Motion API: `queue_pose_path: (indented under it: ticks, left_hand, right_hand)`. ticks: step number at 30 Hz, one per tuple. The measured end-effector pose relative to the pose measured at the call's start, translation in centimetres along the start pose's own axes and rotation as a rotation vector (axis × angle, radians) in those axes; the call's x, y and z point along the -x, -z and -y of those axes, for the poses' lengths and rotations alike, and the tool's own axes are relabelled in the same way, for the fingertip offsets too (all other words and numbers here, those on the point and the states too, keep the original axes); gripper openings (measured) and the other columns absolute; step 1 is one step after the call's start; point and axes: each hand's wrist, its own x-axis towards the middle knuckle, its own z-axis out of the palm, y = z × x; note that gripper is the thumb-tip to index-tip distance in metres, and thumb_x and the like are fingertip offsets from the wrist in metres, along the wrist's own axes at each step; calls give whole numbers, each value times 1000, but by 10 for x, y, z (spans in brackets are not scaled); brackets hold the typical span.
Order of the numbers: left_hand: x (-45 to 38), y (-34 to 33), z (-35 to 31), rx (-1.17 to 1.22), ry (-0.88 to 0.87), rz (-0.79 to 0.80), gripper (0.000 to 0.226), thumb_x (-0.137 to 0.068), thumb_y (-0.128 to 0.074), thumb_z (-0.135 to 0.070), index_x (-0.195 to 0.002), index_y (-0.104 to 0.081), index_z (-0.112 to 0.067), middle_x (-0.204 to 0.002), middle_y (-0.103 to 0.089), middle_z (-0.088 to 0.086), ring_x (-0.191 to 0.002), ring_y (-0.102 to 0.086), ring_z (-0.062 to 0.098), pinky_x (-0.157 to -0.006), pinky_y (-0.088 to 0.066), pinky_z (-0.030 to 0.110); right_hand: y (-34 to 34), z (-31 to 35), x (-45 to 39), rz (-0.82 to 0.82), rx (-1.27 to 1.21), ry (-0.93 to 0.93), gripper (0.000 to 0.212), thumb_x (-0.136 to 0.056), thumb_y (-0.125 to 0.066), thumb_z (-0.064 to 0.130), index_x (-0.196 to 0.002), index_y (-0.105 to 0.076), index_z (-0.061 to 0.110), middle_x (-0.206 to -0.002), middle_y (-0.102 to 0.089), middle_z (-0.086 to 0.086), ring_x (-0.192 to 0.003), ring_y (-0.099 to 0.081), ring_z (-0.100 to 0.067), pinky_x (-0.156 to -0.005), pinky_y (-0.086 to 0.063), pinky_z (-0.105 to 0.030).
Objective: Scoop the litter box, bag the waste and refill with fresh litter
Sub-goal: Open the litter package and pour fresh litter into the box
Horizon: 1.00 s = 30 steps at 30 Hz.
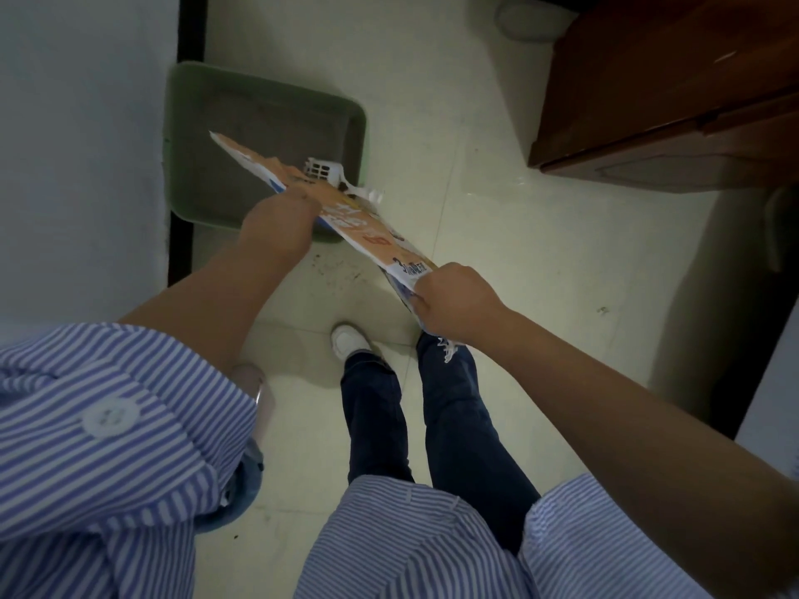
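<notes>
Your hands stretch an orange-and-white litter bag (346, 214) flat between them above the floor: your left hand (276, 229) pinches it near the middle, your right hand (449, 300) grips its near end, where loose white stitching thread (447, 350) dangles. The bag's far end reaches over the green litter box (181, 136), which sits on the pale tiled floor (497, 252) against the white wall (82, 123), grey litter inside. A white slotted scoop (322, 170) lies in the box's near right corner, just behind the bag. Dark crumbs (337, 274) speckle the tiles beside the box. To your right stands a brown wooden cabinet (670, 92), with open floor between it and the box. Print on the bag is too blurred to read.
</notes>
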Motion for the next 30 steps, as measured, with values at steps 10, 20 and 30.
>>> queue_pose_path:
  ticks: [10,20,30]
  left_hand:
    - [9,-9,-4,-25,-15,41,34,-88,-43,3,-119,-57,0,-124,-51,21,-111,-52,40,-92,-44,47]
    - [8,9,-5,-52,10,-9,31,-89,-42,3,-116,-57,1,-118,-52,20,-109,-53,39,-87,-45,46]
    - [-7,19,25,-57,20,-54,30,-87,-45,3,-113,-60,1,-117,-54,23,-107,-54,42,-92,-45,50]
  right_hand:
    - [-6,3,3,41,-58,-78,29,-97,-36,12,-109,-61,4,-111,-62,-11,-96,-58,-25,-69,-32,-22]
    - [-3,11,-1,-19,-117,-134,29,-96,-37,11,-101,-63,-1,-77,-53,-7,-75,-40,-16,-44,-16,-17]
    - [18,28,-20,-56,-207,-150,32,-96,-37,12,-71,-54,3,-75,-53,-10,-74,-41,-18,-42,-15,-15]
